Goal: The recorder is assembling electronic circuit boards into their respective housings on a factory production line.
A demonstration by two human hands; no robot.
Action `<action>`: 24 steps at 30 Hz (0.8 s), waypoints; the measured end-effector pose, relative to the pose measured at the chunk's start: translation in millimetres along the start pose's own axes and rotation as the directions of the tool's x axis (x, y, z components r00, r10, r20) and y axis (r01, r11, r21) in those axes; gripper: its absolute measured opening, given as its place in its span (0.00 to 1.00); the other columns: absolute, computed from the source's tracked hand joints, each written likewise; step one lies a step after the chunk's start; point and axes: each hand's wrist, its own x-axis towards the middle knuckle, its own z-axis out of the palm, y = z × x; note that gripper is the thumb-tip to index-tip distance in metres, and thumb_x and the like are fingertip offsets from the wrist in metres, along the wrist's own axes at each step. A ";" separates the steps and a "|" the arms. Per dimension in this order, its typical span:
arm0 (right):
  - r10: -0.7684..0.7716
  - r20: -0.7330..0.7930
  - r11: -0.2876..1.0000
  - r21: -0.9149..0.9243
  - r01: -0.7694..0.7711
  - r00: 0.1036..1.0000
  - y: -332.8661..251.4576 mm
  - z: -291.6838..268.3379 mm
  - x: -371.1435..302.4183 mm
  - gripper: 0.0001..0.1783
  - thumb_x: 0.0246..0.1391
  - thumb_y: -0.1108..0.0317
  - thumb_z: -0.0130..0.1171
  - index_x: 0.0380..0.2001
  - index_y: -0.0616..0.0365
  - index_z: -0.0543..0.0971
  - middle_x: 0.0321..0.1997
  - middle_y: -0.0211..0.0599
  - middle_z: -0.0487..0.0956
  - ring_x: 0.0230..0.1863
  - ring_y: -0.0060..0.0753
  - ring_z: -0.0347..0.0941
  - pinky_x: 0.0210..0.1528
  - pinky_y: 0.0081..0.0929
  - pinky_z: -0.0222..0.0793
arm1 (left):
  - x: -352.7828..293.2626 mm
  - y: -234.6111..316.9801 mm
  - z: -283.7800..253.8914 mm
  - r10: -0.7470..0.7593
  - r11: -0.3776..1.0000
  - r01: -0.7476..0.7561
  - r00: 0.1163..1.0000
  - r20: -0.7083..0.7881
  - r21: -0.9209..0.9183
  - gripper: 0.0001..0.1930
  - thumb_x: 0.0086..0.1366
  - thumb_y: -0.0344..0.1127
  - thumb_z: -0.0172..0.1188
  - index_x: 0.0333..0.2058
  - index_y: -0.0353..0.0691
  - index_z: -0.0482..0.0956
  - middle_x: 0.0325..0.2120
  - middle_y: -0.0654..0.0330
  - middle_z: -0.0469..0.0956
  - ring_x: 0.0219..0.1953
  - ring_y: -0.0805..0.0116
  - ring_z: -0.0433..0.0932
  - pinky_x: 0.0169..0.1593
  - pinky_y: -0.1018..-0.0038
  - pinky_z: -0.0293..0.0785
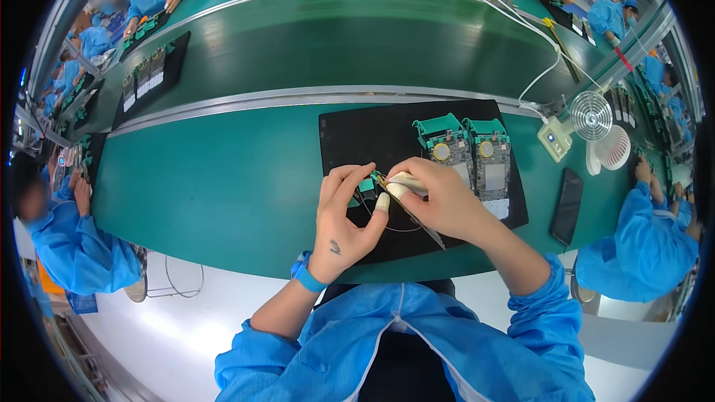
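My left hand (344, 212) is closed around a small green plastic part (366, 192), mostly hidden by its fingers. From the right, my right hand (450, 197) pinches slim metal tweezers (433, 236), with one end sticking out below the fingers and the other meeting the green part. Pale finger cots cover some fingertips on both hands. A thin wire loops down below the part over the black mat (339, 141). Beside my right hand, at the mat's far right, lie two circuit boards (453, 160) (491, 171) with green plastic frames and round yellowish discs.
Right of the mat lie a black phone (567, 207), a pale box with a cable (555, 139) and a small white fan (591, 113). Behind a metal rail runs a green belt (313, 45) carrying a black tray of boards (153, 74). Co-workers in blue sit left, right and opposite.
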 end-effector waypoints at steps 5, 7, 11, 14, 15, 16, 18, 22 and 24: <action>-0.026 0.087 0.999 -0.020 0.028 0.996 6.4 -7.4 7.8 0.09 0.50 0.73 0.55 0.37 0.59 0.73 0.34 0.38 0.73 0.34 0.36 0.73 0.35 0.27 0.69 | -1.3 -3.5 4.5 -0.012 1.000 0.010 0.998 -0.068 -0.025 0.19 0.49 0.23 0.57 0.43 0.34 0.76 0.38 0.54 0.72 0.40 0.61 0.74 0.46 0.73 0.69; -0.186 0.081 0.981 -0.047 0.190 0.979 14.2 -6.4 11.0 0.09 0.50 0.75 0.54 0.37 0.60 0.73 0.35 0.37 0.72 0.35 0.36 0.72 0.36 0.28 0.68 | -0.9 -4.2 6.3 -0.003 1.000 0.000 0.997 -0.082 -0.031 0.18 0.48 0.24 0.58 0.41 0.35 0.77 0.37 0.54 0.73 0.39 0.60 0.72 0.44 0.72 0.69; -0.235 0.045 0.972 -0.005 0.235 0.971 22.6 1.1 12.1 0.07 0.52 0.75 0.52 0.36 0.60 0.72 0.34 0.37 0.70 0.32 0.38 0.70 0.33 0.29 0.66 | -1.3 -6.2 10.8 0.007 1.000 -0.010 0.991 -0.132 -0.022 0.16 0.48 0.24 0.59 0.39 0.35 0.78 0.35 0.56 0.73 0.36 0.60 0.70 0.42 0.71 0.68; -0.207 0.007 0.978 -0.021 0.207 0.978 22.5 1.2 7.9 0.08 0.51 0.75 0.53 0.36 0.60 0.72 0.33 0.37 0.70 0.33 0.36 0.71 0.33 0.28 0.66 | 1.5 -3.8 14.5 0.018 1.000 -0.017 0.991 -0.133 0.012 0.15 0.48 0.24 0.59 0.38 0.36 0.78 0.34 0.57 0.74 0.35 0.60 0.70 0.41 0.71 0.68; -0.143 0.006 0.990 0.016 0.143 0.990 21.5 1.2 7.3 0.08 0.50 0.76 0.54 0.36 0.60 0.73 0.34 0.36 0.71 0.34 0.34 0.72 0.35 0.27 0.67 | 2.4 -3.9 14.9 0.018 1.000 -0.017 0.991 -0.133 0.014 0.15 0.48 0.24 0.59 0.38 0.36 0.78 0.34 0.57 0.74 0.35 0.60 0.70 0.41 0.71 0.68; -0.077 0.006 0.996 0.052 0.077 0.997 21.2 1.1 7.0 0.08 0.50 0.76 0.55 0.35 0.60 0.73 0.35 0.35 0.72 0.36 0.31 0.73 0.36 0.25 0.67 | 3.3 -4.1 15.4 0.007 1.000 -0.006 0.991 -0.132 0.010 0.15 0.48 0.24 0.59 0.38 0.36 0.78 0.34 0.58 0.74 0.35 0.61 0.70 0.40 0.71 0.68; -0.121 0.001 0.987 0.107 0.121 0.993 33.7 1.4 6.6 0.08 0.49 0.76 0.55 0.36 0.60 0.74 0.36 0.34 0.72 0.35 0.30 0.72 0.36 0.25 0.67 | 3.8 -4.7 16.1 -0.003 1.000 0.003 0.992 -0.128 0.004 0.15 0.47 0.24 0.59 0.38 0.36 0.78 0.34 0.58 0.74 0.35 0.61 0.70 0.40 0.71 0.68; -0.246 -0.053 0.954 0.162 0.252 0.968 37.6 0.0 -5.8 0.13 0.46 0.77 0.58 0.39 0.58 0.77 0.37 0.30 0.73 0.33 0.24 0.72 0.33 0.20 0.67 | 4.4 -4.4 16.3 -0.011 1.000 0.010 0.992 -0.123 -0.005 0.15 0.47 0.24 0.58 0.38 0.37 0.78 0.34 0.58 0.74 0.35 0.61 0.69 0.40 0.71 0.68; -0.136 -0.044 0.978 0.156 0.141 0.990 25.6 0.9 -14.4 0.16 0.45 0.77 0.59 0.41 0.58 0.77 0.37 0.30 0.73 0.32 0.22 0.72 0.31 0.18 0.67 | 4.1 -4.3 16.5 -0.009 1.000 0.009 0.993 -0.119 0.001 0.15 0.47 0.24 0.58 0.38 0.37 0.78 0.34 0.58 0.74 0.35 0.61 0.69 0.40 0.71 0.68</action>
